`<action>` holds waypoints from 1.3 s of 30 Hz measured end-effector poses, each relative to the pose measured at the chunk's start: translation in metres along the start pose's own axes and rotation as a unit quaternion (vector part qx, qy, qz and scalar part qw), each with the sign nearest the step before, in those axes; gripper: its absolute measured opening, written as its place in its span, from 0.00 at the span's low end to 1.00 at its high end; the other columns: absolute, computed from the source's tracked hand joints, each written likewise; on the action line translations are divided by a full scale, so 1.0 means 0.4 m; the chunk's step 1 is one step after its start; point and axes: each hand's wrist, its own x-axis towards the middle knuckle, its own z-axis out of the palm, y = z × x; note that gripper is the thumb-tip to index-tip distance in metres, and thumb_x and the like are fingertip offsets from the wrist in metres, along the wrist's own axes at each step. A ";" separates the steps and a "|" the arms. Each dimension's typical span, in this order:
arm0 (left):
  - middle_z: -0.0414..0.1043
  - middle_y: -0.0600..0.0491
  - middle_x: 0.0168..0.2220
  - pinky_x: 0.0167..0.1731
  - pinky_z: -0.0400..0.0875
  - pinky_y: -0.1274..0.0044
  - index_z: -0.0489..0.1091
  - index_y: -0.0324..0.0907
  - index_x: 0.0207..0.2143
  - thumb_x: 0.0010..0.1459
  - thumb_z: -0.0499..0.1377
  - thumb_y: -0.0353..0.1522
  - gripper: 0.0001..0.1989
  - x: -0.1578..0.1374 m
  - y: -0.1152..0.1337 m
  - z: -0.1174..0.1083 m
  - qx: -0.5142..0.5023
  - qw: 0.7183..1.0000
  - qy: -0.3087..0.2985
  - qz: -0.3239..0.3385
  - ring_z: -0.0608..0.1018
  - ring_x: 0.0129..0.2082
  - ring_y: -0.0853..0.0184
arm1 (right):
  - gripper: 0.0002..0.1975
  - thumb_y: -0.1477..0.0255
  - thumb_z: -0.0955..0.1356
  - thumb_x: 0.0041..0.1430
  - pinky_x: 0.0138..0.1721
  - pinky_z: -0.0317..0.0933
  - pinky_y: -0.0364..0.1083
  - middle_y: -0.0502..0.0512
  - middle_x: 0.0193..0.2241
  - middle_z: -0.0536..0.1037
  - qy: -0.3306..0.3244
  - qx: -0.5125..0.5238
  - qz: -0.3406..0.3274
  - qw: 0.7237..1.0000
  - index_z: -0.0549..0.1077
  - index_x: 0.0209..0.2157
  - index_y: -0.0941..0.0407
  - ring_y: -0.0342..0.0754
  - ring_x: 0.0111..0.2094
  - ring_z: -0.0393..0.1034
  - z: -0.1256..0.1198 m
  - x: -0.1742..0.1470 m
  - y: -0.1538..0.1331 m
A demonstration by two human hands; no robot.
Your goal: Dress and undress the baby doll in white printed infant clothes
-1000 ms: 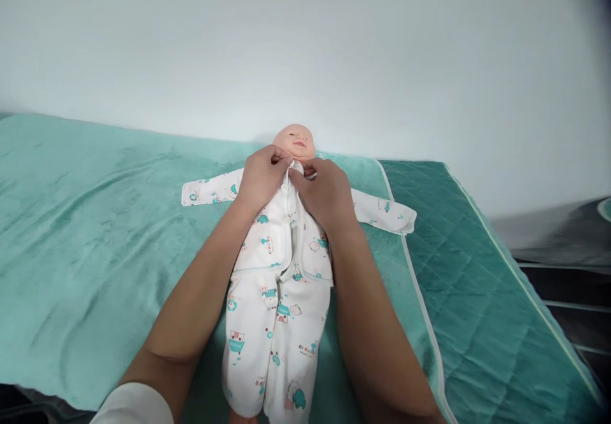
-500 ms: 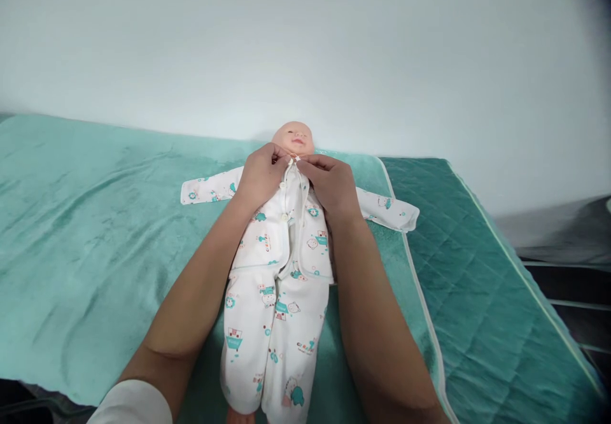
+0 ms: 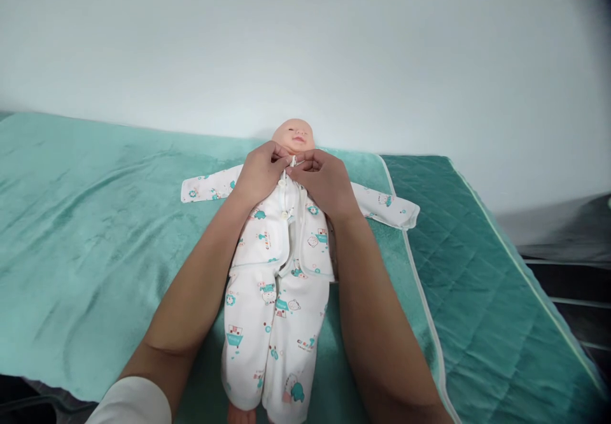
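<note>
White jacket (image 3: 260,246): left hand (image 3: 260,170) and right hand (image 3: 327,181) each pinch its collar (image 3: 293,160); keep those edges level (buttons (image 3: 281,183) sit just below the left hand), clear of the doll's head (image 3: 292,133) beyond.

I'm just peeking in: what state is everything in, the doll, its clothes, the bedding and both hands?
Doll: lying on its back, dressed
Shirt: worn, front parted lower down; top fastening hidden
Sleeves: spread out to both sides
Left hand: grip pinched on the shirt's top
Right hand: grip pinched there too
Trousers: worn
Light green blanket: spread, creased
Dark quilted cover: spread, partly under the blanket
</note>
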 end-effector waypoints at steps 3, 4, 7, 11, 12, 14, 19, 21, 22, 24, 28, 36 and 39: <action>0.78 0.52 0.36 0.42 0.71 0.73 0.70 0.41 0.33 0.62 0.58 0.29 0.04 -0.003 0.006 -0.001 0.000 1.000 -0.005 -0.005 0.78 0.37 0.67 | 0.14 0.68 0.72 0.50 0.33 0.61 0.44 0.49 0.29 0.78 -0.007 -0.044 0.003 0.999 0.76 0.40 0.56 0.45 0.31 0.70 0.001 -0.003 -0.011; 0.78 0.52 0.36 0.41 0.71 0.73 0.70 0.41 0.32 0.62 0.59 0.31 0.04 -0.003 0.007 0.000 -0.003 1.000 -0.005 -0.009 0.78 0.36 0.67 | 0.13 0.69 0.72 0.51 0.34 0.62 0.44 0.49 0.29 0.77 -0.012 -0.054 0.002 0.998 0.76 0.40 0.56 0.45 0.31 0.70 0.002 -0.004 -0.015; 0.78 0.51 0.35 0.39 0.71 0.74 0.70 0.42 0.32 0.60 0.63 0.34 0.07 -0.003 0.006 0.004 -0.009 1.000 0.000 -0.022 0.77 0.36 0.66 | 0.14 0.71 0.70 0.51 0.35 0.62 0.44 0.48 0.28 0.77 -0.024 -0.068 -0.004 0.997 0.76 0.41 0.56 0.45 0.32 0.71 0.005 -0.007 -0.023; 0.77 0.53 0.33 0.38 0.70 0.74 0.70 0.42 0.33 0.58 0.61 0.28 0.01 0.002 -0.004 0.006 -0.002 1.000 0.010 -0.021 0.77 0.35 0.67 | 0.16 0.72 0.71 0.51 0.34 0.62 0.45 0.49 0.30 0.79 -0.022 -0.070 0.013 0.997 0.76 0.43 0.55 0.46 0.32 0.72 0.004 -0.012 -0.031; 0.76 0.53 0.32 0.38 0.70 0.74 0.71 0.42 0.33 0.58 0.60 0.27 0.02 0.002 -0.006 0.005 0.001 1.000 0.012 -0.019 0.76 0.34 0.67 | 0.16 0.72 0.71 0.51 0.33 0.62 0.44 0.49 0.30 0.79 -0.023 -0.072 0.016 0.997 0.76 0.44 0.55 0.46 0.32 0.72 0.002 -0.013 -0.032; 0.75 0.54 0.31 0.37 0.70 0.74 0.71 0.43 0.33 0.57 0.59 0.27 0.03 0.001 -0.010 0.004 0.006 1.000 0.015 -0.016 0.76 0.32 0.67 | 0.17 0.71 0.71 0.52 0.32 0.61 0.44 0.49 0.31 0.79 -0.026 -0.077 0.015 0.997 0.75 0.45 0.55 0.46 0.31 0.71 0.000 -0.018 -0.032; 0.73 0.55 0.29 0.36 0.68 0.74 0.75 0.43 0.36 0.57 0.58 0.27 0.07 -0.012 -0.011 -0.001 -0.006 1.000 0.004 -0.003 0.74 0.30 0.68 | 0.14 0.68 0.70 0.57 0.34 0.62 0.45 0.51 0.34 0.78 -0.002 -0.102 -0.021 0.995 0.74 0.45 0.54 0.46 0.33 0.71 0.006 -0.039 -0.025; 0.74 0.55 0.31 0.38 0.69 0.74 0.77 0.43 0.36 0.57 0.58 0.27 0.08 -0.021 -0.011 -0.004 0.000 1.000 0.004 0.003 0.74 0.32 0.67 | 0.11 0.68 0.69 0.59 0.39 0.64 0.46 0.52 0.36 0.77 0.022 -0.136 -0.045 0.989 0.73 0.43 0.55 0.46 0.35 0.70 0.014 -0.052 -0.025; 0.75 0.54 0.34 0.40 0.70 0.74 0.78 0.44 0.37 0.57 0.59 0.26 0.09 -0.026 -0.011 -0.006 0.006 1.000 0.005 0.008 0.75 0.34 0.67 | 0.09 0.69 0.68 0.60 0.42 0.64 0.47 0.53 0.38 0.77 0.031 -0.154 -0.062 0.986 0.74 0.42 0.55 0.47 0.36 0.70 0.018 -0.058 -0.026; 0.76 0.52 0.40 0.46 0.70 0.73 0.79 0.44 0.37 0.58 0.58 0.27 0.10 -0.038 -0.013 -0.009 0.019 1.000 0.004 0.022 0.76 0.40 0.66 | 0.09 0.70 0.67 0.62 0.46 0.64 0.49 0.56 0.42 0.76 0.037 -0.180 -0.094 0.979 0.75 0.42 0.56 0.47 0.38 0.70 0.025 -0.071 -0.026; 0.75 0.49 0.44 0.55 0.69 0.71 0.80 0.43 0.42 0.64 0.56 0.29 0.12 -0.071 -0.021 -0.014 0.044 0.998 0.009 0.054 0.76 0.48 0.64 | 0.15 0.69 0.65 0.64 0.54 0.64 0.52 0.60 0.47 0.72 0.037 -0.195 -0.127 0.972 0.77 0.49 0.55 0.51 0.47 0.69 0.038 -0.097 -0.012; 0.74 0.48 0.47 0.55 0.69 0.70 0.77 0.43 0.41 0.66 0.57 0.32 0.08 -0.152 -0.052 -0.026 0.025 0.988 0.049 0.146 0.76 0.50 0.63 | 0.14 0.66 0.69 0.59 0.56 0.61 0.58 0.60 0.47 0.73 0.191 -0.239 -0.170 0.937 0.73 0.46 0.55 0.57 0.51 0.65 0.065 -0.210 0.018; 0.75 0.49 0.47 0.53 0.69 0.70 0.74 0.44 0.38 0.63 0.61 0.30 0.02 -0.166 -0.053 -0.029 0.008 0.986 0.059 0.153 0.76 0.50 0.63 | 0.07 0.66 0.67 0.61 0.47 0.64 0.52 0.58 0.40 0.74 0.179 -0.234 -0.146 0.944 0.72 0.39 0.55 0.52 0.41 0.68 0.061 -0.231 0.002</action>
